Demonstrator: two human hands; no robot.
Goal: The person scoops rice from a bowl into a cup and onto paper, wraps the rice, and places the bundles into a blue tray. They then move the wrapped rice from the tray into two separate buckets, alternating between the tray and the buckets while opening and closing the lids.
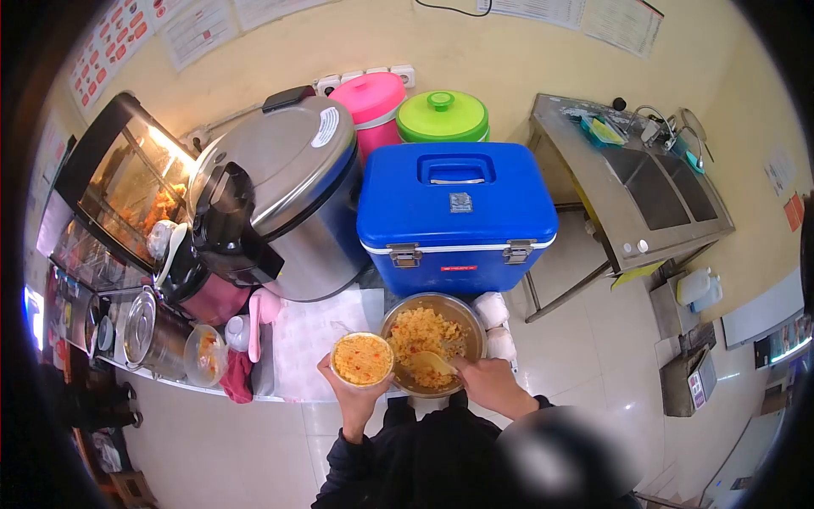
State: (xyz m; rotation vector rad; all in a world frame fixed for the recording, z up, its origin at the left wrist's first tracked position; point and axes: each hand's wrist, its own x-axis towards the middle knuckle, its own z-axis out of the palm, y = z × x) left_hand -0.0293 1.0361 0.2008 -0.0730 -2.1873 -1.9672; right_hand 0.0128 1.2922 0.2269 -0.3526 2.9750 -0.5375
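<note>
The left hand holds a brimful rice cup, the right hand grips a spoon in the steel bowl between them; a tilt could spill rice.

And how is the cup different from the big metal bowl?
The cup is small and pale; the metal bowl is wide and silvery.
The left hand holds the cup, while the metal bowl has a spoon in it, held by the right hand.
The cup looks full to its rim, but the metal bowl shows bare sides.
Both are round, with orangey-yellow rice inside.
</note>
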